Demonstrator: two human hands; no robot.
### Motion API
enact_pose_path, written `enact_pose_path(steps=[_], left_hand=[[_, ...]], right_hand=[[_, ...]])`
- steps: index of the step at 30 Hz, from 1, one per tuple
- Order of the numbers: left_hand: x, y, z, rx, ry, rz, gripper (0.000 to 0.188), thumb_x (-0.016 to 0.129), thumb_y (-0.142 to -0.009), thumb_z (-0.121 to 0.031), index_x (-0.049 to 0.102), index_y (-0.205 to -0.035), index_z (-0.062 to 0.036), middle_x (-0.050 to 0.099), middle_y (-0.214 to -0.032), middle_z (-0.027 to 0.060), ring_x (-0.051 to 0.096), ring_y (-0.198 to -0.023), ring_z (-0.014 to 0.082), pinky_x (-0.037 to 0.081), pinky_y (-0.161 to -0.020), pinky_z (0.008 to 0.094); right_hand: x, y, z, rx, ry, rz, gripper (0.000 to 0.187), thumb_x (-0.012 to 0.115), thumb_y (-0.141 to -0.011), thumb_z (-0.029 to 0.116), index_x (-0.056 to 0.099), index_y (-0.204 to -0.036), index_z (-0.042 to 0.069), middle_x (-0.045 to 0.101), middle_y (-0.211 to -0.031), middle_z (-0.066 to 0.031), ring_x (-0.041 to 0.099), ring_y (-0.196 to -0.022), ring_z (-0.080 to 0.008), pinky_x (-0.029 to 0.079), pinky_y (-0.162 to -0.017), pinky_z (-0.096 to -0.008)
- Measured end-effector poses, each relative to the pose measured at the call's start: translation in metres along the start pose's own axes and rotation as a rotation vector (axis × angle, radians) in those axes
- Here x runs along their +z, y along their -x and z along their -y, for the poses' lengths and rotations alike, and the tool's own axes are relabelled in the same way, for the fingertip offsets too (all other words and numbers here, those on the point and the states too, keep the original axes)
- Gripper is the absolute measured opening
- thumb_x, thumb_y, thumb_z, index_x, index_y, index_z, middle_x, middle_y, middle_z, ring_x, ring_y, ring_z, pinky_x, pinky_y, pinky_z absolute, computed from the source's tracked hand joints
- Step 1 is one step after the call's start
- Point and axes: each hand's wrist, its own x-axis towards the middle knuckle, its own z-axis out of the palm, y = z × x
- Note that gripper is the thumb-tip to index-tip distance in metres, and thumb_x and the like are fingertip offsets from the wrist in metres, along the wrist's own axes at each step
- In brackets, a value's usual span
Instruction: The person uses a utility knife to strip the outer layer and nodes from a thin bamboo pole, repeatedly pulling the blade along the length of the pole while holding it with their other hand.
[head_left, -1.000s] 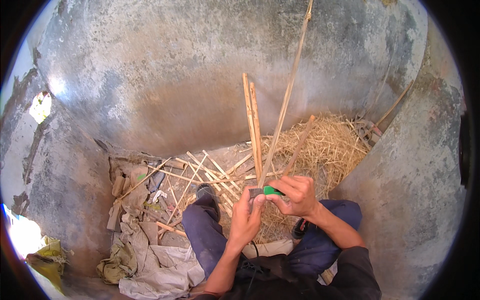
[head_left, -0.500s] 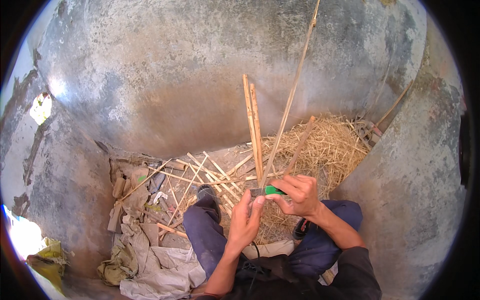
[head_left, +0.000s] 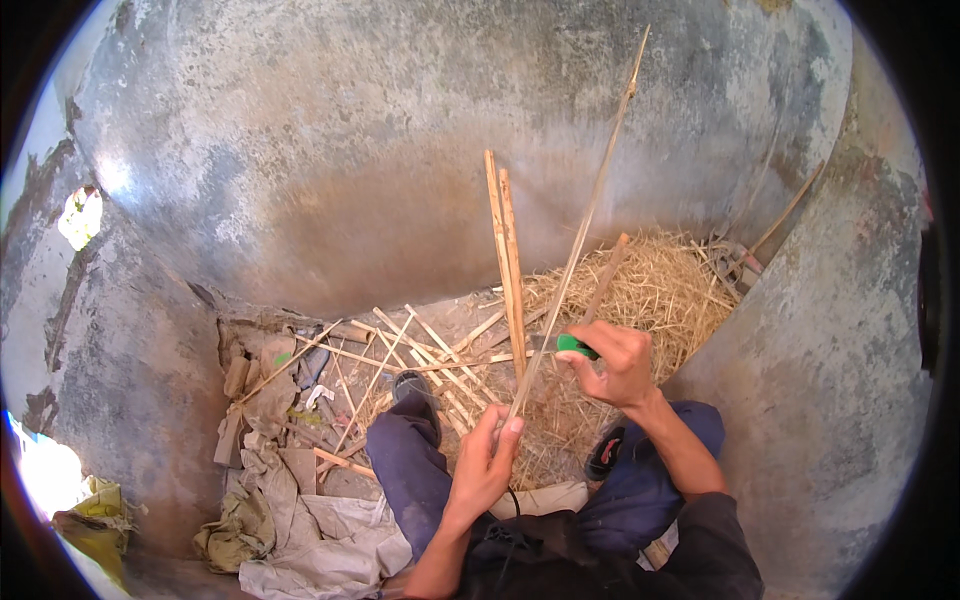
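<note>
My left hand (head_left: 487, 458) pinches the lower end of a long thin bamboo strip (head_left: 585, 220) that rises up and to the right toward the wall. My right hand (head_left: 618, 362) grips a knife with a green handle (head_left: 574, 346), its blade against the strip. Two split bamboo sticks (head_left: 508, 260) stand upright just left of the strip. My legs in blue trousers are folded beneath the hands.
Several split bamboo sticks (head_left: 400, 360) lie scattered on the floor ahead. A pile of straw-like shavings (head_left: 660, 290) fills the right corner. Crumpled cloth and rags (head_left: 300, 530) lie at lower left. Grey plastered walls (head_left: 400, 150) close in around.
My hands have drawn apart: the left has slid down the strip and the right has moved right with the knife. The strip now leans more to the right.
</note>
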Motion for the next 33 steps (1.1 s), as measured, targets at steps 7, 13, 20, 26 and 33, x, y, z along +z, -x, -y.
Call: enact_pose_path(steps=[7,13,20,26,33], left_hand=[[-0.006,0.017,0.009,-0.004,0.001,0.019,0.021,0.059,-0.117,-0.023,0.061,-0.112,-0.0027,0.052,-0.066,-0.0030,0.044,-0.061,0.0051,0.034,-0.055,0.0286],[-0.012,0.031,0.018,-0.053,0.038,0.028,0.021,0.058,-0.118,-0.023,0.061,-0.111,-0.0028,0.052,-0.068,-0.0042,0.044,-0.061,0.0034,0.034,-0.055,0.0262],[-0.023,0.046,0.030,-0.073,-0.022,0.019,0.023,0.060,-0.117,-0.025,0.063,-0.111,-0.0031,0.056,-0.066,-0.0014,0.048,-0.061,0.0053,0.037,-0.055,0.0291],[-0.028,0.051,0.031,-0.111,-0.022,0.003,0.023,0.060,-0.116,-0.024,0.063,-0.110,-0.0029,0.055,-0.066,-0.0007,0.047,-0.061,0.0058,0.037,-0.055,0.0297],[-0.039,0.069,0.038,-0.114,-0.080,0.019,0.025,0.060,-0.117,-0.025,0.063,-0.106,-0.0027,0.057,-0.070,-0.0028,0.048,-0.062,0.0035,0.036,-0.056,0.0252]], right_hand=[[-0.007,-0.007,-0.016,0.116,0.010,0.006,0.028,0.084,-0.096,0.033,0.083,-0.106,0.007,0.081,-0.087,-0.0077,0.077,-0.067,-0.0251,0.057,-0.058,-0.0362],[-0.004,-0.010,-0.035,0.128,0.054,-0.018,0.031,0.083,-0.098,0.037,0.084,-0.106,0.006,0.082,-0.090,-0.0092,0.076,-0.066,-0.0232,0.058,-0.059,-0.0348],[0.002,-0.013,-0.061,0.168,0.071,-0.045,0.033,0.082,-0.098,0.037,0.084,-0.106,0.005,0.083,-0.091,-0.0105,0.077,-0.068,-0.0244,0.058,-0.061,-0.0351],[0.013,-0.015,-0.068,0.193,0.050,-0.038,0.037,0.079,-0.101,0.041,0.085,-0.107,0.005,0.082,-0.086,-0.0114,0.074,-0.064,-0.0228,0.056,-0.059,-0.0337],[0.009,-0.025,-0.129,0.387,0.142,-0.075,0.042,0.072,-0.106,0.048,0.087,-0.109,0.009,0.079,-0.077,-0.0051,0.063,-0.055,-0.0145,0.047,-0.051,-0.0329]])
